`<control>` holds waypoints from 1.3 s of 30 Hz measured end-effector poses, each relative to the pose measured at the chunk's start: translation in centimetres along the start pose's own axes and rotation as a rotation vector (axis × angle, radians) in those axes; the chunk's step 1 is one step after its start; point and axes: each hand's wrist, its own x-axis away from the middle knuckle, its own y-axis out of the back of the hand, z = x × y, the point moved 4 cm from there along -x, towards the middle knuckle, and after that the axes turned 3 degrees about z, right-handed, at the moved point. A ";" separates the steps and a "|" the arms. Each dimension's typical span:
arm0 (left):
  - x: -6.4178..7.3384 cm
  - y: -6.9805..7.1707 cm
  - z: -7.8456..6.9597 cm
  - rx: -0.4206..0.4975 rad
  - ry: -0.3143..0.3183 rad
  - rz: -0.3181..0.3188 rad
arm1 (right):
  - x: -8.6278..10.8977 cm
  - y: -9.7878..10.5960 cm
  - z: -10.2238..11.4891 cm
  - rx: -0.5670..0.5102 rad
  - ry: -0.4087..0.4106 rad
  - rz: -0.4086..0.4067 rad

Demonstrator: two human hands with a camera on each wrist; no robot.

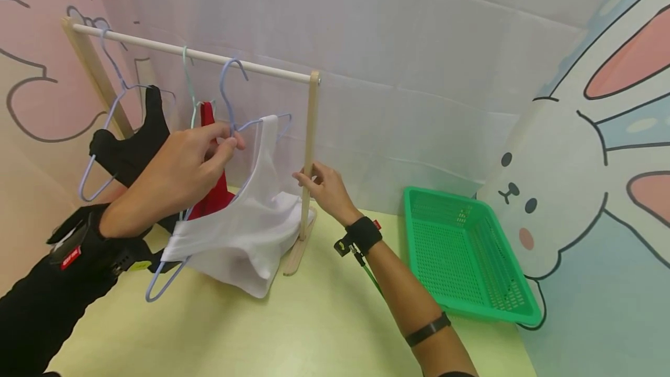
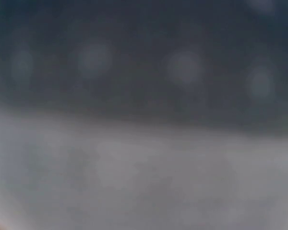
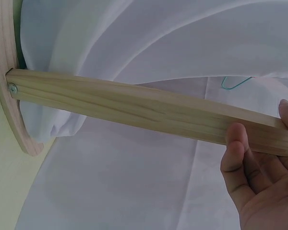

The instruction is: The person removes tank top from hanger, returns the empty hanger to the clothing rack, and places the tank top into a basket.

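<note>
My left hand (image 1: 183, 162) pinches a blue clothes hanger (image 1: 226, 95) just below its hook, which overlaps the white rod (image 1: 141, 43) of a small clothes rack. On that hanger a white sleeveless garment (image 1: 235, 240) hangs askew, one strap high and the other low. With thumb and fingers, my right hand (image 1: 331, 192) grips the rack's right wooden post (image 1: 311, 124). The right wrist view shows that hand (image 3: 261, 191) around the post (image 3: 134, 103), the white cloth (image 3: 101, 43) behind it. Only dark and grey blur fills the left wrist view.
Left along the rod hang a red garment (image 1: 213, 198) on a green hanger (image 1: 188, 80) and a black garment (image 1: 141, 153) on a blue hanger (image 1: 111, 106). A green plastic basket (image 1: 410, 237) stands at the right on the pale yellow table (image 1: 335, 319). Curtains with rabbit drawings surround the table.
</note>
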 end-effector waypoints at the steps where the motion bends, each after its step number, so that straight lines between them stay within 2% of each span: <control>1: 0.1 0.0 0.0 0.000 0.001 0.000 | 0.0 0.0 0.0 0.002 0.000 -0.001; 13: 1.4 0.3 0.1 0.014 -0.015 -0.018 | 0.0 0.1 0.2 0.011 0.003 -0.011; 23: 2.8 0.6 -0.5 -0.001 -0.009 -0.007 | 0.0 0.0 -0.1 0.011 -0.005 -0.012; 31: 3.9 0.8 -1.1 0.002 -0.017 -0.023 | 0.1 -0.1 -0.2 0.006 -0.001 -0.017; 39: 4.4 0.7 -0.9 -0.006 -0.013 -0.024 | 0.0 -0.1 -0.3 0.000 0.004 -0.015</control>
